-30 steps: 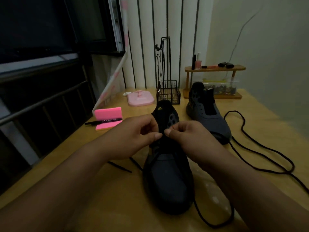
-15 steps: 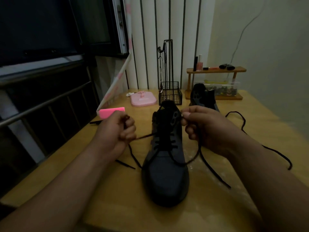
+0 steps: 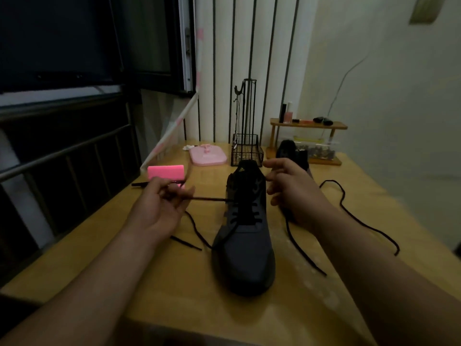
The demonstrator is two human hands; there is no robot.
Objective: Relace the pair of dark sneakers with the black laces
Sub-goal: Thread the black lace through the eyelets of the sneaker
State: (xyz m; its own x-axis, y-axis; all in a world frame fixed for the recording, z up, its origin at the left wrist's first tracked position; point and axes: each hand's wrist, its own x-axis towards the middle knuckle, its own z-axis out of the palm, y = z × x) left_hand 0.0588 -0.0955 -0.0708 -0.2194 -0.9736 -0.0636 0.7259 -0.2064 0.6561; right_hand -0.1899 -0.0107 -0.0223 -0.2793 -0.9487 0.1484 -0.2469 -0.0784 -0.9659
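Both forearms reach in from 6 o'clock, one on each side of the near sneaker (image 3: 245,258). The left hand (image 3: 159,211) is at 9 o'clock of the shoe, palm turned up and inward. Its thumb and fingers pinch the black lace (image 3: 209,199), which runs taut and nearly level from the hand to an upper eyelet on the shoe's left side. Slack lace drops from this hand and trails on the tabletop (image 3: 174,295) toward 7 o'clock.

The right hand (image 3: 294,193) hovers at 2 o'clock of the shoe, just beside the tongue, with its fingers loosely curled and spread apart. Another stretch of lace comes out from under its palm and lies toward 5 o'clock. I cannot tell whether the hand holds it.

The near sneaker stands upright in the middle of the tabletop. Its long axis runs 12 to 6, with the toe at 6 toward the person and the tongue at 12, and its lower eyelets are laced.

The second sneaker (image 3: 289,151) sits at 1 o'clock, mostly hidden behind the right hand. A loose second lace (image 3: 349,213) curls on the tabletop at 3 o'clock.
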